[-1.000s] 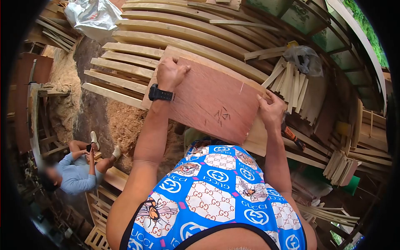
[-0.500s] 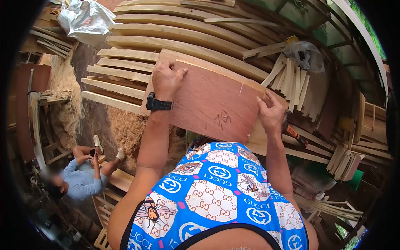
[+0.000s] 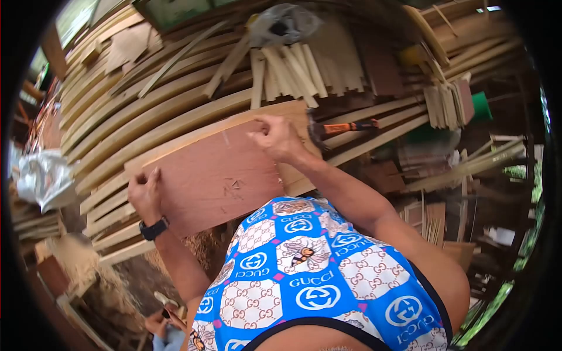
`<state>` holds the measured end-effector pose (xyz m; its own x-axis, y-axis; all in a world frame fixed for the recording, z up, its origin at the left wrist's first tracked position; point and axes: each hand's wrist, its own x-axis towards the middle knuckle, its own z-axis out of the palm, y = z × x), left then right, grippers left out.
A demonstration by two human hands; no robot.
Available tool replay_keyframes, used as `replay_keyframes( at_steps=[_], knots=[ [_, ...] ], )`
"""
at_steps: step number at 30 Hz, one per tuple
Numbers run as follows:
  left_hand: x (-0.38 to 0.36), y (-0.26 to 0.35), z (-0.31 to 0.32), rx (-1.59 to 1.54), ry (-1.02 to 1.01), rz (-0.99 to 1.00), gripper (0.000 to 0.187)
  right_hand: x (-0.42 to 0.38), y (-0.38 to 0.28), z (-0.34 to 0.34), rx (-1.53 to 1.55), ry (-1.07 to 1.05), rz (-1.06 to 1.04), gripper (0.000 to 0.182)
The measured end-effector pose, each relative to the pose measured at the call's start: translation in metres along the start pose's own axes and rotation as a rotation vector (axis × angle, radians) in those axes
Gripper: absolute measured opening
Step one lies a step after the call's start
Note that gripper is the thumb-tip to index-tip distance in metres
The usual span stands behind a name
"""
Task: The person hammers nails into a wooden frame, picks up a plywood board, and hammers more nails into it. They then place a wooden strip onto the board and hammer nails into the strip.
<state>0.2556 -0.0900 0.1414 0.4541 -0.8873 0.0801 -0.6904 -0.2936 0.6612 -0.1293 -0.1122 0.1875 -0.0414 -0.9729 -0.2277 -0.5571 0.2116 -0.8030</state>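
Note:
A reddish-brown plywood board (image 3: pixel 205 175) lies on top of a pale wooden panel (image 3: pixel 295 114), with some pencil marks near its lower middle. My left hand (image 3: pixel 145 190), with a black watch on the wrist, grips the board's left edge. My right hand (image 3: pixel 276 137) is closed on the board's upper right corner. A hammer with an orange-and-black handle (image 3: pixel 342 127) lies just right of my right hand, on the pale planks.
Long pale planks (image 3: pixel 146 111) are stacked behind the board. Short wood slats (image 3: pixel 293 73) and a plastic bag (image 3: pixel 281 23) lie above. A white sack (image 3: pixel 41 178) sits at the left. A seated person (image 3: pixel 167 324) is at the bottom.
The view has swung sharply, so the board now sits tilted to the left. Both hands keep their hold on the board's ends. The hammer has come into view.

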Motion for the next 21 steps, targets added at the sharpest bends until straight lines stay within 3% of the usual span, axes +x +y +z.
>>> replay_keyframes(
  at_steps=[3,6,10,12,14,15,17,21],
  knots=[
    [0.004,0.008,-0.005,0.045,-0.086,-0.035,0.054,0.0,-0.001,-0.006,-0.062,0.021,-0.057,0.061],
    [0.0,0.022,-0.007,0.048,-0.039,-0.034,0.054,0.002,0.0,-0.019,-0.017,-0.095,-0.046,0.06],
    [0.005,0.012,-0.007,-0.011,-0.157,-0.015,0.067,0.029,0.021,-0.061,-0.118,0.196,-0.066,0.049],
    [0.007,0.004,-0.005,-0.023,-0.148,-0.006,0.067,0.047,0.042,-0.087,-0.313,0.413,-0.175,0.044],
    [0.005,0.003,-0.001,-0.054,-0.121,-0.004,0.066,0.057,0.06,-0.106,-0.455,0.547,-0.115,0.043],
    [0.005,0.002,0.002,-0.055,-0.112,-0.009,0.066,0.062,0.067,-0.116,-0.454,0.542,-0.125,0.043],
    [0.006,0.0,0.004,-0.015,-0.087,-0.009,0.066,0.072,0.079,-0.131,-0.448,0.44,0.103,0.047],
    [0.005,-0.002,0.005,0.018,-0.064,0.026,0.063,0.085,0.103,-0.144,-0.351,0.35,0.128,0.049]
  ],
)
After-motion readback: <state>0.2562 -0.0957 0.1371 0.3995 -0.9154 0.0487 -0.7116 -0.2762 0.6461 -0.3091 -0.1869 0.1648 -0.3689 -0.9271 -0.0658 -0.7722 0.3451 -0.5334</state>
